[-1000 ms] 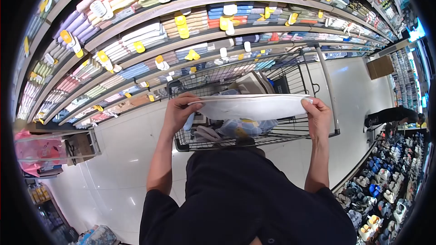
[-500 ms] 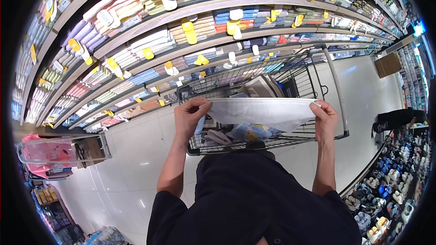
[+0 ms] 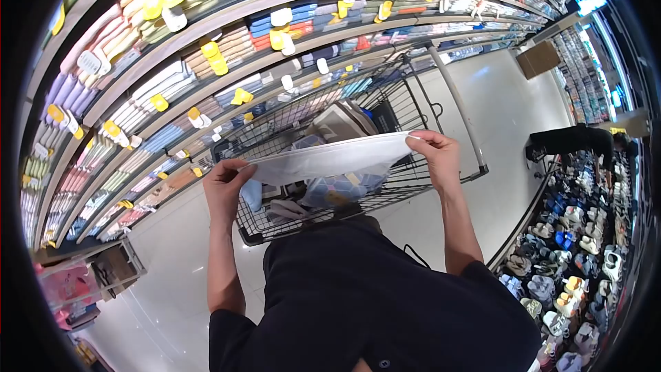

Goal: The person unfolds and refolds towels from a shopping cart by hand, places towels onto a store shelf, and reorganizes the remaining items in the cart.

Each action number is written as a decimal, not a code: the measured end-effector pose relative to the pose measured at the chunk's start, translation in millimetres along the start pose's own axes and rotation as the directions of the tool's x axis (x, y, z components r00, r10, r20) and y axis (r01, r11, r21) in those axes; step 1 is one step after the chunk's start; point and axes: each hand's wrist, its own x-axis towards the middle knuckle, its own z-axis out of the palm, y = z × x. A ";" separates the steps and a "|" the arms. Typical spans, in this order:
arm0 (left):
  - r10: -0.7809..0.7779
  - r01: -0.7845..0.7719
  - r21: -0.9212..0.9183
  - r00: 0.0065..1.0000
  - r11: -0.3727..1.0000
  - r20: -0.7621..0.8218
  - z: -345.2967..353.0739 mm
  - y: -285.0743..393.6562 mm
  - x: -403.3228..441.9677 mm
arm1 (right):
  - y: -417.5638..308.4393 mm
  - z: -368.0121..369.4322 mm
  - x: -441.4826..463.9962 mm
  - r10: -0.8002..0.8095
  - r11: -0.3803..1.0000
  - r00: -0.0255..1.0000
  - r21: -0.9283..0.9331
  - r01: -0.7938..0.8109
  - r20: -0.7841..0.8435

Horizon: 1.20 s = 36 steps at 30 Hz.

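Note:
A thin white, partly see-through bag or sheet (image 3: 330, 160) is stretched between my two hands, above a wire shopping cart (image 3: 475, 124). My left hand (image 3: 226, 178) pinches its left end between thumb and fingers. At the right end, my right hand (image 3: 435, 151) pinches the other corner, a little higher. Below the sheet, the cart holds a blue patterned package (image 3: 337, 191), a grey item (image 3: 286, 211) and a beige flat item (image 3: 341, 120).
Shelves of folded towels (image 3: 220, 52) with yellow and white tags curve across the front. Shoes (image 3: 564, 238) fill a display at the right, beside a person in dark clothes (image 3: 571, 143). A cardboard box (image 3: 538, 60) stands at the far right; pink goods (image 3: 69, 284) are at left.
The view has turned, so shelves and cart appear shifted left and tilted. The sheet now slants up toward my right hand. Both hands keep their grip on it.

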 end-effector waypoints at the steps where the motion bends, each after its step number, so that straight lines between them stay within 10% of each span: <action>1: -0.013 0.013 0.007 1.000 1.000 -0.007 0.2 2.1 -1.4 | -0.6 -0.2 -1.4 -0.015 1.000 1.000 0.006 0.015 0.006; 11: -0.059 -0.001 0.418 0.989 0.909 0.132 -18.1 -11.0 26.7 | 6.2 8.4 14.7 -0.070 0.997 0.995 -0.007 0.071 0.076; 13: -0.116 -0.023 0.581 0.973 0.814 0.200 -16.9 -8.0 43.7 | 18.8 10.3 32.6 -0.059 0.910 0.979 -0.393 0.134 0.197; 15: -0.093 -0.036 0.546 0.974 0.837 0.207 -15.4 -9.1 62.8 | 20.9 17.0 48.0 -0.056 0.913 0.976 -0.385 0.136 0.212; 17: -0.056 -0.063 0.500 0.974 0.864 0.219 -7.9 5.7 81.4 | 13.6 20.5 66.1 -0.425 0.796 0.881 -0.377 0.474 0.208; 22: 0.619 -0.602 0.364 0.781 0.710 0.083 5.7 79.6 74.3 | -45.9 25.3 39.3 -0.758 0.599 0.652 -0.427 0.677 -0.030; 24: 0.467 -0.478 0.391 0.875 0.786 0.131 -1.8 35.8 76.1 | -22.9 18.2 34.4 -0.804 0.433 0.576 -0.521 0.736 0.146; 27: 0.071 -0.317 0.646 0.924 0.694 0.377 -30.5 -53.4 54.5 | 67.6 -7.3 17.8 -0.433 0.612 0.809 -0.529 0.587 0.397; 36: -0.055 -0.121 0.571 0.958 0.812 0.282 -8.5 -57.3 61.7 | 85.8 -2.8 18.5 -0.241 0.860 0.964 -0.436 0.265 0.110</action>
